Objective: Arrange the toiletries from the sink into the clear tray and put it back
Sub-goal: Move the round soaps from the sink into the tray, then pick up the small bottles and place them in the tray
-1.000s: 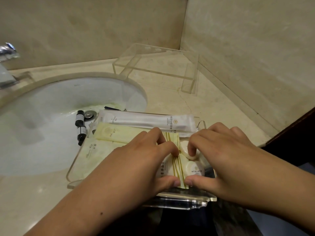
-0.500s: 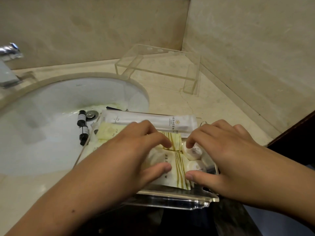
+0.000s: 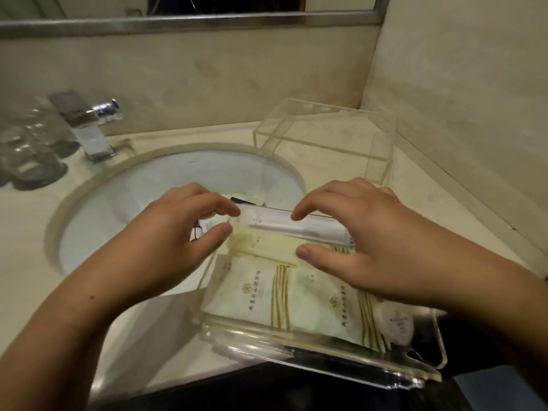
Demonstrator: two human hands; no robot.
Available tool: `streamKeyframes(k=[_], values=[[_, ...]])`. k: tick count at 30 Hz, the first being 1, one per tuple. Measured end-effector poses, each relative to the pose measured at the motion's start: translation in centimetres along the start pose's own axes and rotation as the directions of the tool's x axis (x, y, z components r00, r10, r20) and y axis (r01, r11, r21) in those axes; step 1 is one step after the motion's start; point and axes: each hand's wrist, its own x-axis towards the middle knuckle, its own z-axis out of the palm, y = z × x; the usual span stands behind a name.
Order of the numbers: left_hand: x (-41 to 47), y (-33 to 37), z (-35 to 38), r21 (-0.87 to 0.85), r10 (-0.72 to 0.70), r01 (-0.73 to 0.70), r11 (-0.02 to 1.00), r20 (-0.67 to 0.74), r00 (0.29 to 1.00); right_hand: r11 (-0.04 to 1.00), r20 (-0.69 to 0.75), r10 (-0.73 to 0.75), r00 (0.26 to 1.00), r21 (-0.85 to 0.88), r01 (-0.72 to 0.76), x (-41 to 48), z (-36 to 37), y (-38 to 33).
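Note:
The clear tray [image 3: 296,341] lies at the counter's front edge, its left part over the sink [image 3: 142,200]. In it are two white sachets with gold stripes [image 3: 258,295], a pale yellow packet [image 3: 267,244], a round soap [image 3: 397,321] and a long white packet [image 3: 275,222] along the far side. My left hand [image 3: 175,235] pinches the long packet's left end between index finger and thumb. My right hand [image 3: 373,238] has its index finger on the packet's middle and its thumb on the yellow packet. A dark item [image 3: 237,200] shows in the basin behind my fingers.
A clear acrylic stand [image 3: 326,137] sits on the counter in the back right corner. The chrome faucet [image 3: 92,129] and several glasses [image 3: 26,152] are at the back left. Walls close in behind and on the right, with a mirror frame [image 3: 189,22] above.
Both hands left the striped sachets and soaps at the tray's front and moved to the long white packet at its far side. The view has tilted up, showing the faucet and mirror.

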Motion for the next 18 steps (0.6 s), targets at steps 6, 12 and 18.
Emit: streamKeyframes(k=[6, 12, 18], values=[[0.8, -5.4, -0.7, 0.026, -0.134, 0.134, 0.991, -0.013, 0.991, 0.997, -0.014, -0.077, 0.997, -0.001, 0.077, 6.8, 1.2, -1.5], [2.8, -10.2, -0.1, 0.114, -0.234, 0.222, 0.968, 0.101, 0.967, 0.994, 0.065, -0.102, 0.993, -0.039, 0.104, 14.3, 3.3, -2.3], [5.4, -14.5, 1.2, 0.209, -0.309, 0.267, 0.941, 0.206, 0.928, 0.984, 0.248, -0.100, 0.964, -0.117, 0.132, 20.8, 6.1, -2.9]])
